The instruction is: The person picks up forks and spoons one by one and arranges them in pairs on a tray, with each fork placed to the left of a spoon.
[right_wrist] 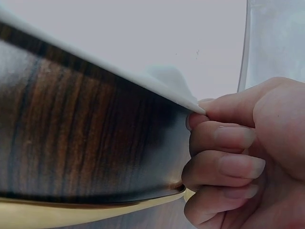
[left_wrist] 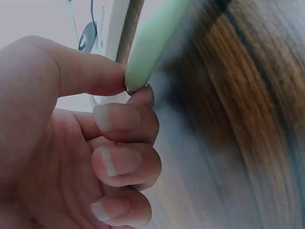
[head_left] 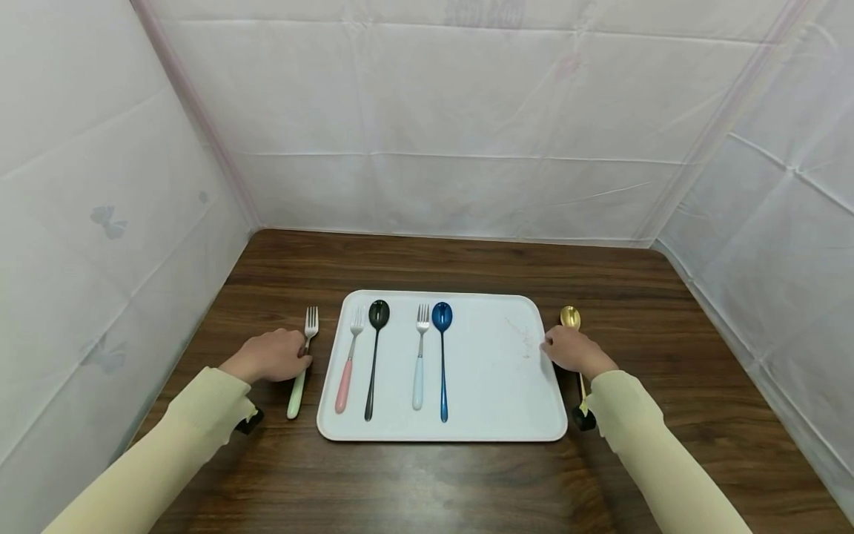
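Note:
My left hand (head_left: 275, 356) pinches a fork with a pale green handle (head_left: 296, 394) between thumb and forefinger, left of the tray; the left wrist view shows the grip close to where the green handle (left_wrist: 155, 45) begins. At the tray's right edge my right hand (head_left: 575, 350) pinches the white tray's rim (right_wrist: 157, 90), thumb on top and forefinger beneath. Under that hand and forearm lies a gold spoon (head_left: 570, 317) on the table, partly hidden. On the tray (head_left: 500, 371) lie a pink-handled fork (head_left: 344, 386), a black spoon (head_left: 379, 314), a light-blue-handled fork (head_left: 418, 382) and a blue spoon (head_left: 442, 317).
The dark wooden table (head_left: 427, 486) is bordered by white sheeting at the back (head_left: 427, 185), the left (head_left: 100, 259) and the right (head_left: 787, 259). The tray's right part holds no cutlery and bears faint reddish marks.

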`<state>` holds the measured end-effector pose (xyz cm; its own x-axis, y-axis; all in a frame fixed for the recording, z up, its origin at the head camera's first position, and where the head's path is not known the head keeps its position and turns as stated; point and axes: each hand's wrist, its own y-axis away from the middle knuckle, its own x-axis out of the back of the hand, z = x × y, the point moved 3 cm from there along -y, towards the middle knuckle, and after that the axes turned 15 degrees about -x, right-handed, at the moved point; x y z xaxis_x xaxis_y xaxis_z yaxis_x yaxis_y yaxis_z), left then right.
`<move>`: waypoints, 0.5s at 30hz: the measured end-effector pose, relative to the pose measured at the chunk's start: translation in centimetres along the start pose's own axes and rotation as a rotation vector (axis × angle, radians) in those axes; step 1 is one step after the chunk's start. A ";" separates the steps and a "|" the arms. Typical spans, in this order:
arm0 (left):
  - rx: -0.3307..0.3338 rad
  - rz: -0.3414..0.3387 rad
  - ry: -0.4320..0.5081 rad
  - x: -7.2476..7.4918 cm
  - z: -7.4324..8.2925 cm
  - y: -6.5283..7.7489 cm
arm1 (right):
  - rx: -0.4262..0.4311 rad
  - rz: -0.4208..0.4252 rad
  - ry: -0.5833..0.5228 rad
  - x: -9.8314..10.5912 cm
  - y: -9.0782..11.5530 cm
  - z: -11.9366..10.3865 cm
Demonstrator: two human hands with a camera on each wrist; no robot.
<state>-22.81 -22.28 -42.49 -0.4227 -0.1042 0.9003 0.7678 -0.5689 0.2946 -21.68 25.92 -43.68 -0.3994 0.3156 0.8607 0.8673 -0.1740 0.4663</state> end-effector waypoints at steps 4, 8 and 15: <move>-0.009 0.007 0.000 0.2 0.3 -0.1 | -0.002 -0.001 -0.001 0.0 0.0 0.0; -0.025 0.018 -0.001 0.6 0.9 -0.3 | -0.002 0.004 -0.003 0.0 0.0 0.0; -0.056 0.039 -0.021 1.2 2.0 -1.0 | -0.018 -0.001 0.039 0.0 0.0 -0.1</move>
<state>-23.07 -20.19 -41.04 -0.3824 -0.1105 0.9174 0.7552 -0.6095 0.2414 -21.67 25.82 -43.67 -0.4119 0.2794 0.8673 0.8615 -0.1909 0.4706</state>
